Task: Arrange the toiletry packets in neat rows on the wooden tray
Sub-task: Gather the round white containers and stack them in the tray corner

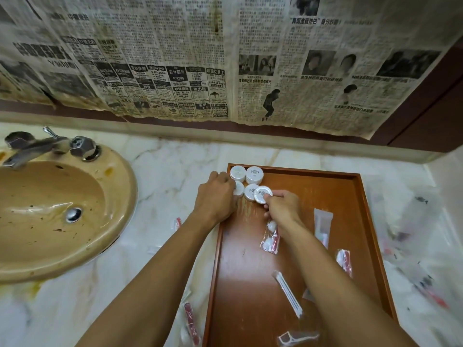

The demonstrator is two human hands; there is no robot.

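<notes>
Hands, two, bare, both working at the far left corner of the tray. Right hand [283, 209] is pinching a round white paper-wrapped soap disc [263, 195] between thumb and fingertips, holding it tilted and overlapping a fourth disc [250, 192] of the near row. Left hand [217, 196] is lying with curled fingers against the leftmost near-row soap disc [239, 188]; whether it is gripping or only steadying that disc cannot be told, since the knuckles are hiding the contact.

Soap discs, far row: one in the corner [237, 172], one beside it [254, 174], touching or nearly so.

Rectangular red-brown wooden tray [350, 221], lying on the pale marble-patterned counter [170, 171].

Loose items on the tray, not yet lined up: clear sachet with white and red contents [270, 236] under the right wrist; long clear tube sachet [323, 226] near the right edge; red-and-clear packet [344, 261] at the right edge; white slim stick packet [288, 294] mid-tray; white floss pick [297, 338] at the near edge.

Handling note, as judgement: the held disc is best being lowered flat just right of the overlapped one, rim to rim, level with the far row, while the left hand is bracing the row against sliding. The wrappers look slick, so a light set-down suits better than a push.

Surroundings: tan oval ceramic sink [50, 209] with chrome tap [45, 146] left of the tray; yellowed newspaper [200, 58] covering the wall behind.
</notes>
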